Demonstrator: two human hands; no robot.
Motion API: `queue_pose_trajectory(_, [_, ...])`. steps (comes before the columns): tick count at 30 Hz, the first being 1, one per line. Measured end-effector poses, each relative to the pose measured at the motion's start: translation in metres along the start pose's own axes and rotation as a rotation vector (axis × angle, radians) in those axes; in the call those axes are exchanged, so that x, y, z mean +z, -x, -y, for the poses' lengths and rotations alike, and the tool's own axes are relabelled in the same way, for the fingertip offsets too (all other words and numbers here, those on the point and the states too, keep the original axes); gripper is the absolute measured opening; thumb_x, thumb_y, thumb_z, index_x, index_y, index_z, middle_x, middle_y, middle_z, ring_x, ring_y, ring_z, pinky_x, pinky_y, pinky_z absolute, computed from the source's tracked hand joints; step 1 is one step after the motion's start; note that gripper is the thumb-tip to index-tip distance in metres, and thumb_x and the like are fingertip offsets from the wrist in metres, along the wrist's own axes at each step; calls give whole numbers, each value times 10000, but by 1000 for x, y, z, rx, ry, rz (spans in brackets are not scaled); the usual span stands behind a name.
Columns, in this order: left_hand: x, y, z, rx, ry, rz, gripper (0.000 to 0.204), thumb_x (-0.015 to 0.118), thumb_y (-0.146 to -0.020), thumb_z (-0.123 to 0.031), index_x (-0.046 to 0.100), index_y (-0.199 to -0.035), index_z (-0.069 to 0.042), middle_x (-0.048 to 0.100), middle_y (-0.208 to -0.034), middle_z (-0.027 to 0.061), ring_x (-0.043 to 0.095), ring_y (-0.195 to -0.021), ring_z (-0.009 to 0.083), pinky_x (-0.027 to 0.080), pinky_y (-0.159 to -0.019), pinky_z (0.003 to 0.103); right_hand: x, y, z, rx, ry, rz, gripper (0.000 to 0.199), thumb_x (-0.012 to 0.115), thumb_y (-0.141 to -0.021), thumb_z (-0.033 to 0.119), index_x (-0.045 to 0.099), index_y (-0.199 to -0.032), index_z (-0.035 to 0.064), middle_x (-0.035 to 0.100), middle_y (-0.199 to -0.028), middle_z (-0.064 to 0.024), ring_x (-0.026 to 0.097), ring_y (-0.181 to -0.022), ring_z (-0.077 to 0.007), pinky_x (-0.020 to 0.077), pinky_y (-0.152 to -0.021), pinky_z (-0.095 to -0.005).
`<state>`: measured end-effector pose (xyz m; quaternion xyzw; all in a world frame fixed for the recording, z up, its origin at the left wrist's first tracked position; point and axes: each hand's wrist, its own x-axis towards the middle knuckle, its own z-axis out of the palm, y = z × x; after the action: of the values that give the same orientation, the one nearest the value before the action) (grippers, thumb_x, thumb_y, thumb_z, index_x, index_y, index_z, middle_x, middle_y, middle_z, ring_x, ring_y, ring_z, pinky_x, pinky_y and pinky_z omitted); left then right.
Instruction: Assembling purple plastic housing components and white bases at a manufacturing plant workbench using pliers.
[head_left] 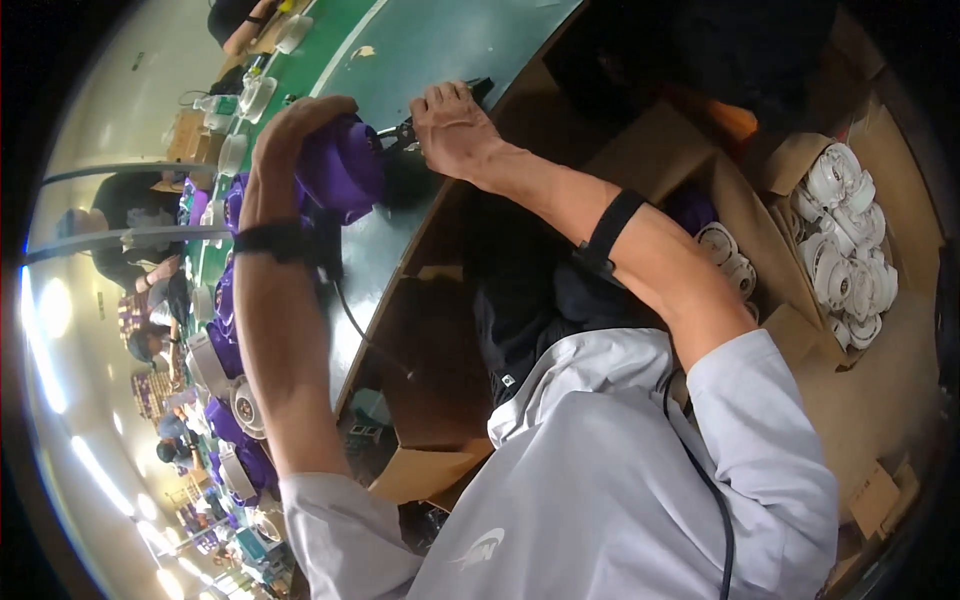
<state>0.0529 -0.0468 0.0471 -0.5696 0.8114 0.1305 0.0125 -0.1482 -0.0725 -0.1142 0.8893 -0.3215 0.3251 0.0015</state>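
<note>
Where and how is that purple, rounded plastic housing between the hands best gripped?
Hold the purple, rounded plastic housing by its curved outer wall, probably from the left: its bulge suits a wrapping palm, the left hand curls there, and the right hand sits opposite.

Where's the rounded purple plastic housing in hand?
Head view, upper left of centre: the purple plastic housing is in the left hand, left of and below the right hand, with the green tabletop behind it.

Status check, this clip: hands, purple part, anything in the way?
Left hand gripping purple part. Right hand closed around dark tool, pointing toward the part; contact unclear. Left hand covers some of the part.
</note>
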Motion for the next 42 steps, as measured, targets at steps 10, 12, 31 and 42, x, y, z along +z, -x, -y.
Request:
queue_pose_trajectory(10, [97, 45, -74, -424, -238, -1092, 843, 673, -810, -545, 346, -1302, 57, 617, -951, 346, 631, -948, 437, 491, -831, 480, -8, -3, -1, 6, -17, -22, 263, 523, -765, 123, 549, -973, -36, 529, -943, -195, 500, -940, -301, 366, -892, -440])
queue_pose_trajectory(12, [115, 38, -101, -527, -173, -1120, 764, 680, -830, -472, 337, -1277, 43, 625, -953, 329, 644, -881, 450, 510, -793, 479, -8, 1, -3, 9, -50, 80, 298, 539, -743, 97, 532, -1007, -42, 519, -992, -195, 492, -978, -307, 354, -937, -452])
queue_pose_trajectory(31, [106, 57, -117, -516, -31, -1068, 887, 735, -798, -332, 207, -1410, 33, 521, -1219, 302, 636, -938, 389, 535, -738, 428, -1, 2, 4, -48, -59, -98, 252, 520, -726, 107, 520, -940, -26, 504, -888, -193, 495, -920, -340, 340, -940, -463])
queue_pose_trajectory(42, [15, -13, -6, -624, 34, -117, 434, 622, -759, -404, 698, -817, 20, 682, -875, 223, 681, -828, 349, 542, -688, 418, -3, -1, 14, -56, -107, -77, 226, 503, -751, 117, 528, -926, -24, 512, -874, -199, 497, -899, -332, 352, -892, -447])
